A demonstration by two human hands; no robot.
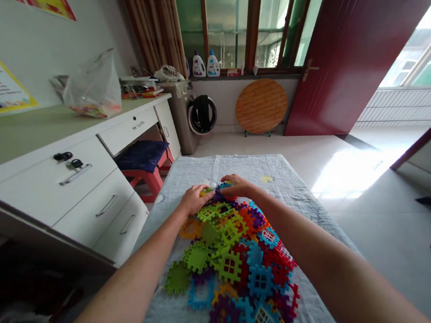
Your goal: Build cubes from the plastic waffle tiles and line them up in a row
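A heap of colourful interlocking plastic building pieces (228, 232) spreads over a pale grey-blue cloth (162, 311). The notched pieces are green, blue, red, purple and orange, and several have window grids. Both hands reach to the heap's far end. My left hand (196, 199) curls over pieces there, its thumb pointing right and a bit of yellow-green showing at the fingers. Close beside it, my right hand (237, 186) bends its fingers around blue, purple and orange pieces. Parts of what they grip are hidden under the fingers.
On the left stands a white desk (87, 190) with drawers and a plastic bag (94, 87) on top. A stool (144, 161) with a dark cushion is beside it. Farther back are a washing machine (183, 113), a round wooden tabletop (261, 106) and a red door (342, 45).
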